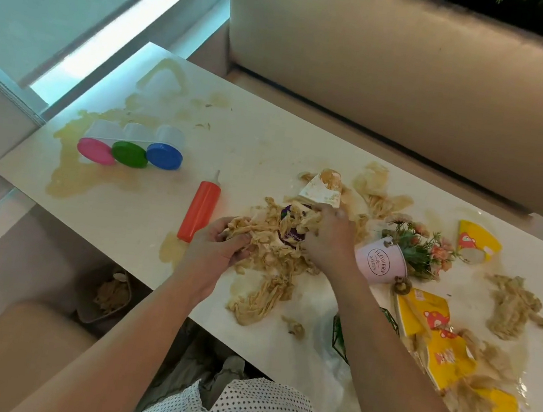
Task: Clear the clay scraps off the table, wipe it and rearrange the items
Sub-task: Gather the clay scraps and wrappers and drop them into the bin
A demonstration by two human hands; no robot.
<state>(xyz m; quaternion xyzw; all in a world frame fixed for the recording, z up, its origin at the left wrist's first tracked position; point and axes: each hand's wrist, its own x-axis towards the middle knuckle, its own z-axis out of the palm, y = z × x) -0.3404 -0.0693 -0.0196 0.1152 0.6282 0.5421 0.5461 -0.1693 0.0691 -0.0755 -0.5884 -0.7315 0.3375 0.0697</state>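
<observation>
Clay scraps (271,250) heaped mid-counter, close to the near edge. My left grip (220,247) is curled round a clump at the heap's left side. My right grip (328,236) has bent fingers clutching scraps at its right. Red bottle (199,210) lies just left. Pink bucket (378,260) tipped over just right. Three lidded tubs (129,150) toward the far-left corner. Counter (255,128) smeared.

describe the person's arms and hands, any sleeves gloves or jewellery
Both forearms are bare, with no sleeve reaching them. The left hand and right hand wear no gloves, and no ring, watch or bracelet shows. A white top with small dark dots shows below.
</observation>
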